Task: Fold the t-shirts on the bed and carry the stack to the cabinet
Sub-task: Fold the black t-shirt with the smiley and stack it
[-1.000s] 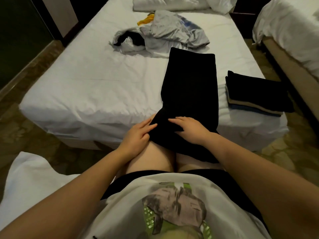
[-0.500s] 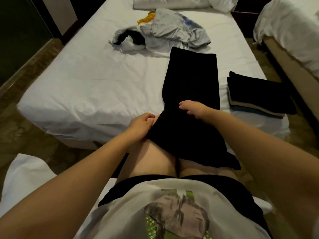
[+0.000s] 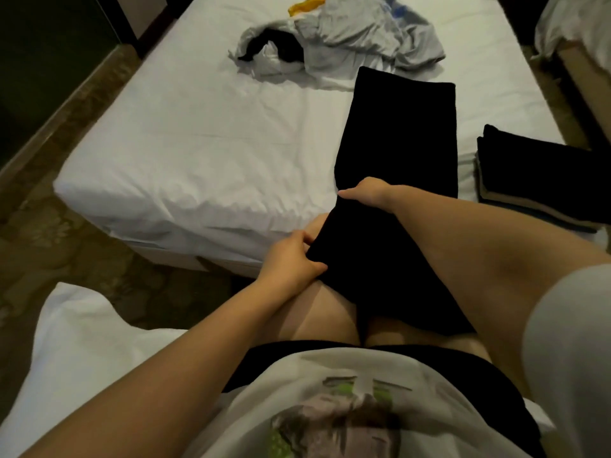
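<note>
While tight in left hand and right hand, black t-shirt beside folded stack

The bed and its laundry
On its white sheet lay a long black t-shirt, a crumpled heap of clothes beyond it, and a folded stack at the right.

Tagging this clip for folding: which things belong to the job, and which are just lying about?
Job: black shirt, held by left hand and right hand; folded stack; unfolded pile; bed.
Lying about: second bed, right; white bedding, near left.
</note>
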The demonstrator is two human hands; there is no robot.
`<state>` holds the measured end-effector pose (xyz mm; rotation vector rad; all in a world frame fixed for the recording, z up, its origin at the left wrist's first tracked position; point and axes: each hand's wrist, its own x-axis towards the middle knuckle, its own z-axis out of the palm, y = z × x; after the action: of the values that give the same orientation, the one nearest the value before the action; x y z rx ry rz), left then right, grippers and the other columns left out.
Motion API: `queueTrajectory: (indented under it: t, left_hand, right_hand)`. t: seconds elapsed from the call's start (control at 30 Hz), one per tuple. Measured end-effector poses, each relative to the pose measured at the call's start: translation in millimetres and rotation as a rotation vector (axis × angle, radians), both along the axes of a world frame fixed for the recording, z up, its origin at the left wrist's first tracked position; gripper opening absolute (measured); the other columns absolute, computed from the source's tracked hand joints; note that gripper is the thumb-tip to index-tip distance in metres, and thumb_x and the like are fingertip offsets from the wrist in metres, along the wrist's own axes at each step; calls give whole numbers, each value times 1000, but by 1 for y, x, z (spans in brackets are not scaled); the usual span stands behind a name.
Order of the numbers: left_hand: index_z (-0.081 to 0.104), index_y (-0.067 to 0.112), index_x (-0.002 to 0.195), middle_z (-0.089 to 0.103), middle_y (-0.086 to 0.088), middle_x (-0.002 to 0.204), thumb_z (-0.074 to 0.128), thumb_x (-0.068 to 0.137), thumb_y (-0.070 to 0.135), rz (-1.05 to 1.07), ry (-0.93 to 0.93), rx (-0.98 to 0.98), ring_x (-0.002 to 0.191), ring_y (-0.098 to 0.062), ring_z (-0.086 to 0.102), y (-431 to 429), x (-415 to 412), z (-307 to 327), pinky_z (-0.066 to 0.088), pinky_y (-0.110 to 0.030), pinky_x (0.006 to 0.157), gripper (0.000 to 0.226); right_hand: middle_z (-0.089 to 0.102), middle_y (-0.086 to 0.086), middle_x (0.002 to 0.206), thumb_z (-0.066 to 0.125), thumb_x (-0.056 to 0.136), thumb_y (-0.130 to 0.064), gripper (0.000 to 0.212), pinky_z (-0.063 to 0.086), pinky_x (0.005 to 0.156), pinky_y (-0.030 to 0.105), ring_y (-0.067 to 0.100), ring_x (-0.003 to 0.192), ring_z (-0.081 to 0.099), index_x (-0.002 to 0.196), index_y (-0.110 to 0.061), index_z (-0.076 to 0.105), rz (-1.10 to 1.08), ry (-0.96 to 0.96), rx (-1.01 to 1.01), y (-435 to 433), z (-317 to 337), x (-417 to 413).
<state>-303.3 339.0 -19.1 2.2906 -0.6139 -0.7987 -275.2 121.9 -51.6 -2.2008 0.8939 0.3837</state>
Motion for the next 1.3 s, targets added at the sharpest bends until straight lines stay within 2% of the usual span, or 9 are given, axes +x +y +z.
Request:
queueTrajectory:
  t: [0.2,0.3,0.4,0.57,0.67,0.77,0.97,1.13,1.3]
  left_hand:
    - [51,21,116,63,-7,96,58,85,14,35,-44,-109,88,-27,59,7,-9,-5,46,-39,71,32]
    - [41,34,134,63,-2,104,53,83,5,-8,-86,-145,85,-26,60,8,-13,-4,42,-33,63,60]
    - [41,29,138,55,-2,131,52,83,3,-53,-103,-119,101,-25,58,5,-14,-2,44,-31,70,62]
    - [38,28,140,59,-5,121,50,86,3,-73,-117,-100,85,-20,57,4,-14,-4,35,-26,56,61]
    - [33,23,142,57,-1,91,52,89,13,27,-79,-100,70,-14,52,4,-17,-5,38,-28,57,56]
    - [43,19,135,61,-6,106,55,91,23,22,-56,-71,95,-25,58,2,-16,-2,42,-31,69,45]
    - [49,32,130,65,-9,85,56,84,15,48,-202,-14,77,-27,59,4,-20,-4,45,-38,61,49]
    - [31,45,140,50,0,61,51,84,13,16,-260,-21,57,-19,49,5,-21,-7,30,-30,43,67]
    - [34,40,140,64,-9,102,47,87,13,-132,-329,89,69,-18,49,0,-24,-3,31,-28,46,61]
  right_hand:
    - [60,4,85,64,82,-27,18,44,56,25,17,69,59,93,-12,63,-115,-47,282,-16,19,-4]
    - [61,6,82,57,85,-14,10,52,72,34,23,73,61,93,-11,62,-199,-136,484,-16,31,1]
    - [60,11,105,50,86,-4,38,52,88,44,30,96,62,122,-17,55,-147,-146,620,-8,31,5]
    - [47,9,134,65,86,-16,70,50,93,44,32,114,55,146,-19,28,-311,-201,454,6,14,-3]
    - [60,9,121,72,81,-34,62,51,92,42,30,106,61,131,-7,49,-333,-42,465,9,7,-16]
    - [65,8,115,67,84,-37,49,52,90,38,27,103,63,122,-7,57,-245,100,474,12,23,-27]
    - [45,7,141,64,88,-28,75,46,84,28,24,121,52,148,-15,21,-247,-245,513,25,45,-39]
    - [60,-3,98,62,89,-23,47,53,72,27,12,83,59,132,-15,47,-188,-132,401,24,38,-57]
    - [51,0,107,59,91,-21,61,44,59,22,15,88,54,144,-25,28,-186,-154,366,16,35,-72]
